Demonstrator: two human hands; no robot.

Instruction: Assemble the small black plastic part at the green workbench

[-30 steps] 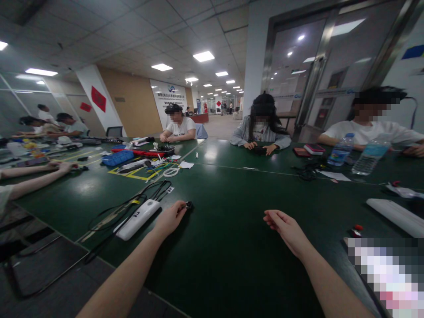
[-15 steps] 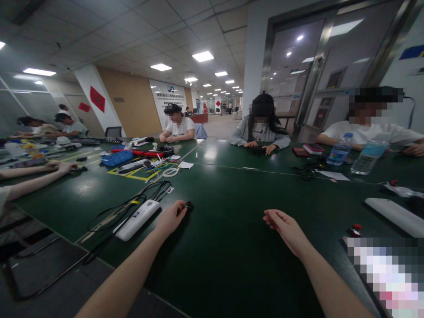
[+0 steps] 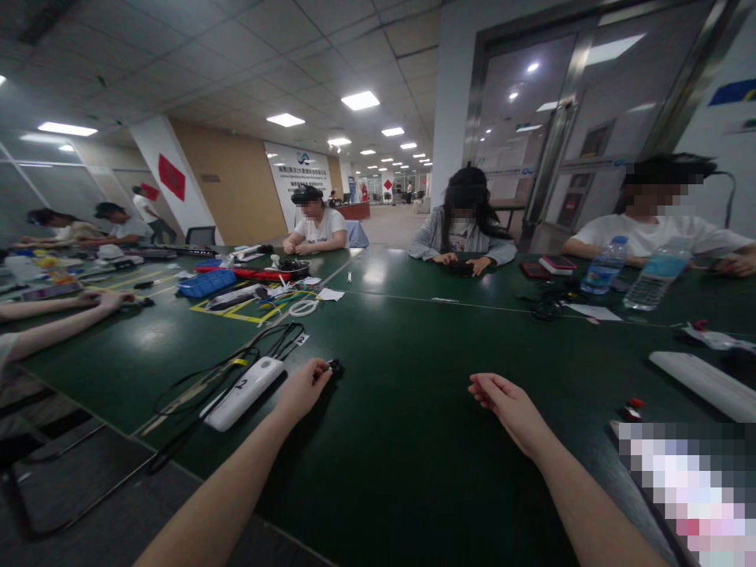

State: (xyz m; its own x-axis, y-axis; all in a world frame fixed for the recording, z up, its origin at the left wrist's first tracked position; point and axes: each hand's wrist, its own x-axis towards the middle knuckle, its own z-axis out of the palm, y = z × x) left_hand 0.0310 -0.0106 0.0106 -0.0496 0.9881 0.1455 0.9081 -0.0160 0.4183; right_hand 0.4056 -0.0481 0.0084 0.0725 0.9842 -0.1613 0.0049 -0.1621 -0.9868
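Observation:
My left hand (image 3: pixel 303 387) rests on the dark green table with its fingers closed around a small black object (image 3: pixel 336 368). Only the end of that object shows past the fingertips; its kind is too small to make out. Just left of this hand lies a white power bank-like box (image 3: pixel 245 394) marked with a 2, with black cables (image 3: pixel 227 368) beside it. Apart from it, on the right, my right hand (image 3: pixel 506 405) lies on its side on the table. Its fingers are loosely curled together, and nothing shows in them.
Blue tray (image 3: pixel 206 283), red case (image 3: pixel 260 273) and loose wires lie at the left back. Toward the right are two water bottles (image 3: pixel 658 276), a long white box (image 3: pixel 705 384), a small red-topped item (image 3: pixel 633 408) and a blurred screen (image 3: pixel 691 496). Several people sit around the table.
Both hands stay in place, the left still closed on the small black object. The view has shifted very slightly. In the far left background, a standing person has come further into sight.

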